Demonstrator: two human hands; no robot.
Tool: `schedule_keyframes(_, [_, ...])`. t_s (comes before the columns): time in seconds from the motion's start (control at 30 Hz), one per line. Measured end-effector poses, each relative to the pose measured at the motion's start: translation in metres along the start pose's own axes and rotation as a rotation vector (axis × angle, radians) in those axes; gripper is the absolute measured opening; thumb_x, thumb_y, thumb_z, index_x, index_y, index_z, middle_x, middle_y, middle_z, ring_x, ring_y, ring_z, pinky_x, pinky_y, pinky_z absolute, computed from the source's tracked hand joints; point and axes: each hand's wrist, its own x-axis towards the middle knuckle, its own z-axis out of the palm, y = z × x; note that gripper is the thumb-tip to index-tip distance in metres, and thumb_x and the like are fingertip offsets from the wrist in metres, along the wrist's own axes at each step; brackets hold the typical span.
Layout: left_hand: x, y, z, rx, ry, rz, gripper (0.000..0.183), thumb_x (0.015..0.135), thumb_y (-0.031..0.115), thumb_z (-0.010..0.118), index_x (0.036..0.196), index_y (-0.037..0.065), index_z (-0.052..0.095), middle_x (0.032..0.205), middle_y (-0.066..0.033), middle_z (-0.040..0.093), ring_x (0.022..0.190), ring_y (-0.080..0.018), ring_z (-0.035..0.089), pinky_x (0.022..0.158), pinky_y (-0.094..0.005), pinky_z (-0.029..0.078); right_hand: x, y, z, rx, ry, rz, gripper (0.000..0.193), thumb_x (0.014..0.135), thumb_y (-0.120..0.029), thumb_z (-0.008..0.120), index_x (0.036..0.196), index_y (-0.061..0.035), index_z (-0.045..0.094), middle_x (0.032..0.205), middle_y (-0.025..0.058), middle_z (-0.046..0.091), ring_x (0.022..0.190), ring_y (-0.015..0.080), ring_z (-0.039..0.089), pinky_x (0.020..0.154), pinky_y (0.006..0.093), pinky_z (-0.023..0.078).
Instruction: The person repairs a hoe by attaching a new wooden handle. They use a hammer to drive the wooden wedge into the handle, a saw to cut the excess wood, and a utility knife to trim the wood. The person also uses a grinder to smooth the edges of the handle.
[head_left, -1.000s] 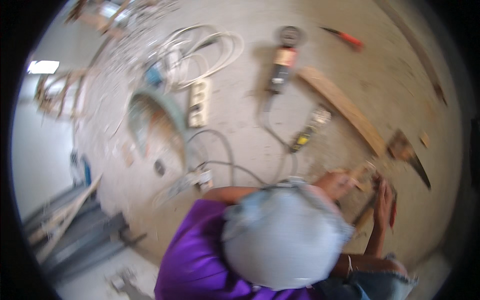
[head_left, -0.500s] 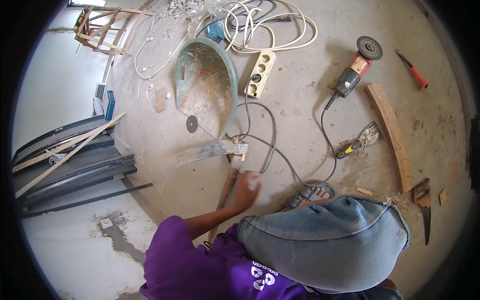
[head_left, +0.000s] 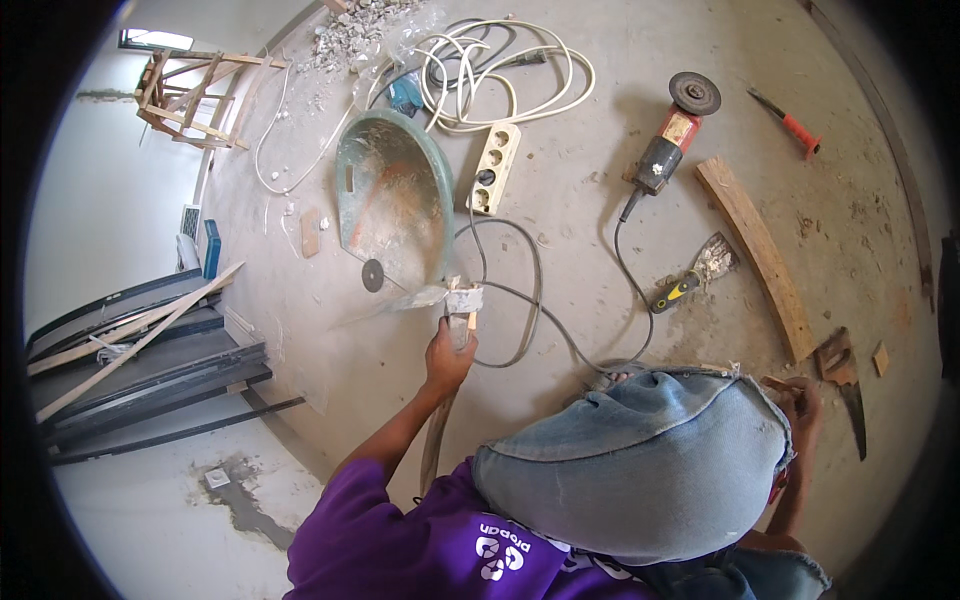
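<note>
Holding one tool (head_left: 463, 301), the left grip (head_left: 449, 360) sits near one basin (head_left: 442, 175).

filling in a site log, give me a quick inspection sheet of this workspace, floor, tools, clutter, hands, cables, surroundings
Surface: grey floor, dusty, with crumbs scattered at the right.
Job's things: wooden-handled tool, pale band at its head; the head's end is blurred.
Clutter: angle grinder, scraper, wooden board, red-handled tool, hand saw, green basin, all on the floor.
Hands: left hand grips the wooden-handled tool; right hand is partly behind the denim knee, hold unclear.
Cables: white cable loosely coiled; power strip has one dark plug in; grinder's dark cable runs toward the knee.
Surroundings: rubble, wooden frame, stacked dark lengths.
</note>
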Motion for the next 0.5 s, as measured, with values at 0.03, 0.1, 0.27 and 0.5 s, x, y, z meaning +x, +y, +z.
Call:
schedule_keyframes(0.03, [0.003,0.027,-0.014,-0.022,0.019,0.037,0.05,0.085,0.021,0.069,0.124,-0.003,0.049,0.106,-0.0263,0.065,0.098,-0.0399,0.065,0.082,-0.0453,0.052,0.005,0.005,-0.013,-0.06,0.042,-0.072,0.013,0.094,-0.007,0.058,0.105,-0.001,0.057,0.084,0.0018,0.054,0.076,0.0098,0.049,0.069,0.0254,0.041])
schedule_keyframes(0.1, [0.007,0.084,-0.053,-0.096,0.014,0.118,0.051,0.086,0.018,0.069,0.127,-0.003,0.048,0.11,-0.0243,0.065,0.1,-0.0363,0.066,0.085,-0.044,0.051,0.01,-0.008,-0.03,-0.191,0.158,-0.133,0.017,0.092,-0.009,0.061,0.106,-0.0006,0.057,0.087,0.0024,0.055,0.08,0.0101,0.05,0.074,0.0256,0.042])
schedule_keyframes(0.27, [0.039,0.159,-0.168,0.151,0.217,0.404,0.057,0.089,0.029,0.068,0.131,-0.005,0.048,0.116,-0.023,0.06,0.108,-0.0318,0.057,0.096,-0.0417,0.042,0.076,-0.05,-0.069,0.025,0.201,-0.153,0.022,0.093,-0.018,0.062,0.105,-0.0005,0.056,0.091,0.0029,0.056,0.082,0.0099,0.05,0.075,0.027,0.044])
schedule_keyframes(0.5, [0.052,0.421,-0.306,-0.395,0.134,0.865,0.042,0.096,0.031,0.058,0.122,-0.001,0.053,0.082,-0.0029,0.054,0.07,-0.0096,0.053,0.068,-0.023,0.045,0.124,-0.109,-0.194,0.327,0.431,-0.307,0.031,0.094,-0.027,0.066,0.115,-0.0051,0.064,0.098,0.0027,0.068,0.089,0.0116,0.061,0.076,0.0272,0.046])
